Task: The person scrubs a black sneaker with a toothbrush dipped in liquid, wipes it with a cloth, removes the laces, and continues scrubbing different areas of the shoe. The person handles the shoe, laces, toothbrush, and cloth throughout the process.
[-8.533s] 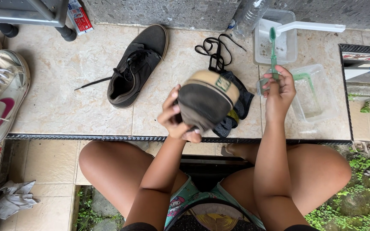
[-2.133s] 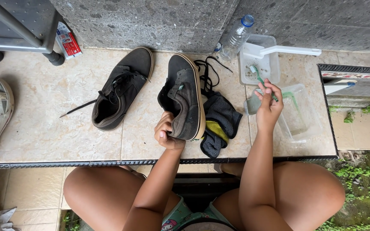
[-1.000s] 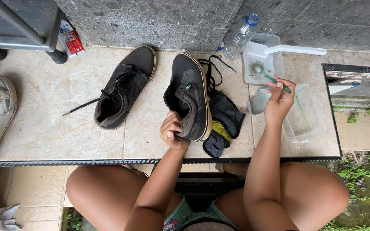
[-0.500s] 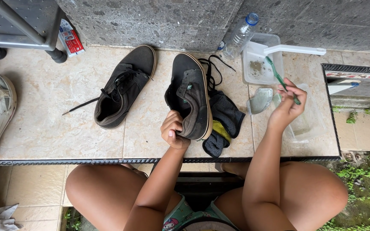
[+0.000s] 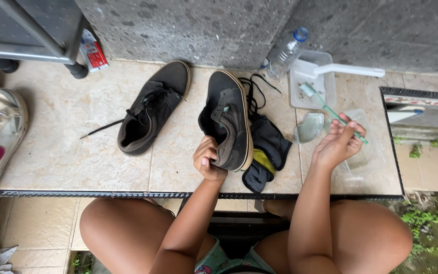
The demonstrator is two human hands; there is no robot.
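Left hand (image 5: 208,161) grips heel of black sneaker (image 5: 227,127), held on edge above tiled floor (image 5: 67,152), tan sole facing 3 o'clock. Right hand (image 5: 336,145) closed on green toothbrush (image 5: 330,110), bristles pointing toward 11 o'clock, over clear tub (image 5: 310,83). Second black sneaker (image 5: 150,114) lies flat at 9 o'clock of first, apart. Dark socks (image 5: 267,152), possibly with yellow cloth, just beside held shoe at 4 o'clock. Plastic bottle (image 5: 286,53) at 12 o'clock, against wall.
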